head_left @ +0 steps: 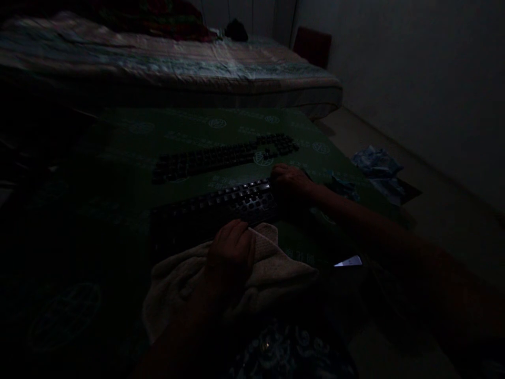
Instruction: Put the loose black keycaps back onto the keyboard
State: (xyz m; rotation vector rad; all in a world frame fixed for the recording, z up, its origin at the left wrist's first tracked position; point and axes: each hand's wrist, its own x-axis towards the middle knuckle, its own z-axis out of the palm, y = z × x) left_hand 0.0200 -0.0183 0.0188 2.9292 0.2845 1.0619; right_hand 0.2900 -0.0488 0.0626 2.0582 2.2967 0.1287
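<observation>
A black computer keyboard (205,210) lies on a green printed tabletop (189,126), with bare patches among its keys on the right half. My right hand (290,181) is closed at the keyboard's right end; its fingertips and anything in them are lost in the dark. A light towel (276,268) is bunched along the near side of the keyboard. My left hand (232,247) has its fingers curled over this towel, close to the keyboard's near edge. Behind the keyboard, loose black keycaps (209,158) are laid out in keyboard-like rows.
The room is very dark. A lit phone-like screen (349,261) shows at the near right. Small crumpled cloth (343,187) lies beyond my right forearm. More fabric (376,160) is off the table's right side. A bed (177,68) stands behind the table.
</observation>
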